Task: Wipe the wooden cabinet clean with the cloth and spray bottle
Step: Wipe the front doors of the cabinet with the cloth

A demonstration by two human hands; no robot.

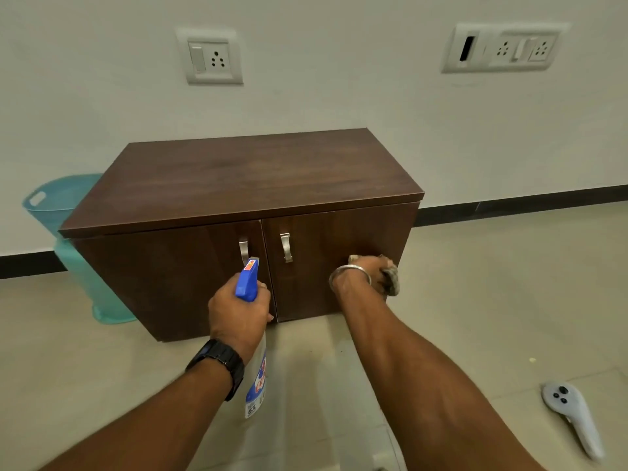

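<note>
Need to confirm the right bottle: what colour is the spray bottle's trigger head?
Blue, with a small orange label near the nozzle, on the spray bottle in the left hand; head view.

Both bare forearms reach forward and down. The left hand (pixel 238 311) is closed in a fist around a bottle neck, knuckles up, a black watch (pixel 217 363) on its wrist. The right hand (pixel 368 271) stretches farther out, wrist bent, fingers clenched on a cloth, a metal bangle (pixel 350 271) at its wrist.
</note>
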